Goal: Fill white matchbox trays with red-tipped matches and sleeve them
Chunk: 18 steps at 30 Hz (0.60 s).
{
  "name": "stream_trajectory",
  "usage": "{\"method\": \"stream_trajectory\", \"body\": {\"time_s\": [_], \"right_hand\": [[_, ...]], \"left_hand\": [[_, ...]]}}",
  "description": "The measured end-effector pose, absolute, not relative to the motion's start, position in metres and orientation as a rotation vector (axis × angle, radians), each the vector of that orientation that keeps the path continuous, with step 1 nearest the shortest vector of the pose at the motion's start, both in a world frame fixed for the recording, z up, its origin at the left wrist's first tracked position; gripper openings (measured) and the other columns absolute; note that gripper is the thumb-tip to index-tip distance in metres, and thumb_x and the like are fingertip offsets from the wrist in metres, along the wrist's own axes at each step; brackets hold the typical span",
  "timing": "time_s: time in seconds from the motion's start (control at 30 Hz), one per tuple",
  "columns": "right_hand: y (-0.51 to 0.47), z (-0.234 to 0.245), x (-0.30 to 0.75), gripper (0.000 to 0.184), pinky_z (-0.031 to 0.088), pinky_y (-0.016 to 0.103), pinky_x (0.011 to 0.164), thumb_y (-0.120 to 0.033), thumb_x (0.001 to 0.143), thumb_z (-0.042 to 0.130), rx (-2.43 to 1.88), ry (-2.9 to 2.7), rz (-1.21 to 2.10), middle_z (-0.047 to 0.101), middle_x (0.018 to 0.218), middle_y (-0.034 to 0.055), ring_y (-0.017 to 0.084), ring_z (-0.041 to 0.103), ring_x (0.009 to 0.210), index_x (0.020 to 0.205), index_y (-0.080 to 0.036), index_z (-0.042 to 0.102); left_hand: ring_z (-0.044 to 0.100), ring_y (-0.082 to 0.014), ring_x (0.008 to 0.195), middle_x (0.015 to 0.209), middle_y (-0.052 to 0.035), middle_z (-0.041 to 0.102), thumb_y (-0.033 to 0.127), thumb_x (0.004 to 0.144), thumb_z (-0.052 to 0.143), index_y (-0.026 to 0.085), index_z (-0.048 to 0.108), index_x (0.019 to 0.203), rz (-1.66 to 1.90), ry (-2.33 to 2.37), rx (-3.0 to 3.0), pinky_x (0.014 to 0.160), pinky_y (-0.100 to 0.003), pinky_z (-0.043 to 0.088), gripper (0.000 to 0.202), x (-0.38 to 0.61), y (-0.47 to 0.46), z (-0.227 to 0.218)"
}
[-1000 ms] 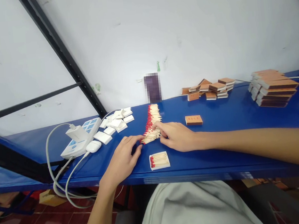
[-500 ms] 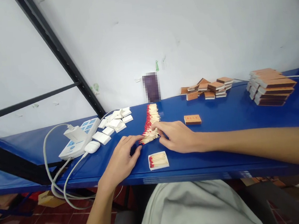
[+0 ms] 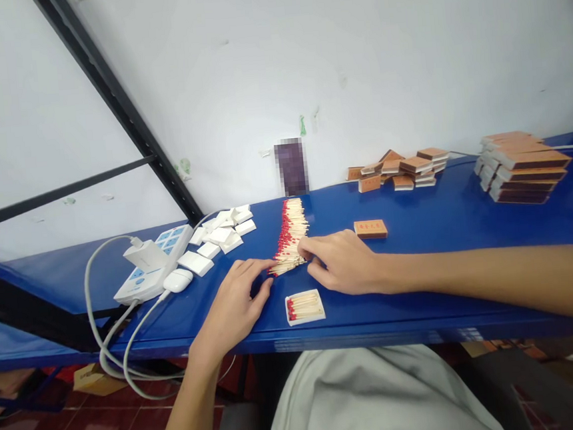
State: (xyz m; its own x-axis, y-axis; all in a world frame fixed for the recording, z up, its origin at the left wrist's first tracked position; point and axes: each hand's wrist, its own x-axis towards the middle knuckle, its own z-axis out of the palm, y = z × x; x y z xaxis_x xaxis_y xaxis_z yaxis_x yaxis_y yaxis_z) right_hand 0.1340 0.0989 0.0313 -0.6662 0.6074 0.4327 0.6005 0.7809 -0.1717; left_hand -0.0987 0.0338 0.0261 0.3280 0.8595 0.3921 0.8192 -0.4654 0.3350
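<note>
A long pile of loose red-headed matches (image 3: 294, 231) lies on the blue table, heads toward the left. My left hand (image 3: 240, 299) rests beside the pile's near left end, its index fingertip against the match heads and the thumb apart below. My right hand (image 3: 343, 260) is at the pile's right side, index finger bent down onto the match ends. A gap shows between its index finger and thumb; the other fingers are curled and partly hidden. In front of the pile sits a white matchbox tray (image 3: 320, 316) with several matches inside, touched by neither hand.
One closed matchbox (image 3: 371, 229) lies beyond my right wrist. More matchboxes form a loose heap (image 3: 415, 165) and a neat stack (image 3: 530, 167) at the right. White empty trays (image 3: 221, 237), a power strip (image 3: 145, 287) with a charger, and cables occupy the left.
My right index finger has bent more and drawn slightly right along the match ends. The left hand stays at the match heads. The view has shifted very slightly.
</note>
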Motion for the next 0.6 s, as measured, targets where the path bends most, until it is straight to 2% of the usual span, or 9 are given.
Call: {"method": "stream_trajectory", "body": {"time_s": [0.3, 0.6], "right_hand": [[0.119, 0.035, 0.143, 0.010, 0.015, 0.031, 0.055, -0.023, 0.086, 0.047, -1.088, -2.522, -0.148, 0.069, 0.071, 0.0012, 0.016, 0.052, 0.055, 0.081, -0.021, 0.055], [0.122, 0.034, 0.147, 0.019, 0.013, 0.032, 0.055, -0.023, 0.091, 0.041, -1.042, -2.612, -0.271, 0.074, 0.084, 0.0035, 0.018, 0.058, 0.061, 0.091, -0.019, 0.060]], "left_hand": [[0.057, -0.0238, 0.106, 0.119, -0.0042, 0.066, 0.027, 0.101, 0.046, 0.025, 0.061, 0.122, 0.821, 1.563, 2.515, 0.096, -0.042, 0.045, 0.025, -0.099, 0.033, 0.027], [0.057, -0.0226, 0.106, 0.118, -0.0019, 0.066, 0.026, 0.101, 0.047, 0.028, 0.059, 0.127, 0.829, 1.561, 2.514, 0.097, -0.040, 0.044, 0.029, -0.099, 0.033, 0.026]]}}
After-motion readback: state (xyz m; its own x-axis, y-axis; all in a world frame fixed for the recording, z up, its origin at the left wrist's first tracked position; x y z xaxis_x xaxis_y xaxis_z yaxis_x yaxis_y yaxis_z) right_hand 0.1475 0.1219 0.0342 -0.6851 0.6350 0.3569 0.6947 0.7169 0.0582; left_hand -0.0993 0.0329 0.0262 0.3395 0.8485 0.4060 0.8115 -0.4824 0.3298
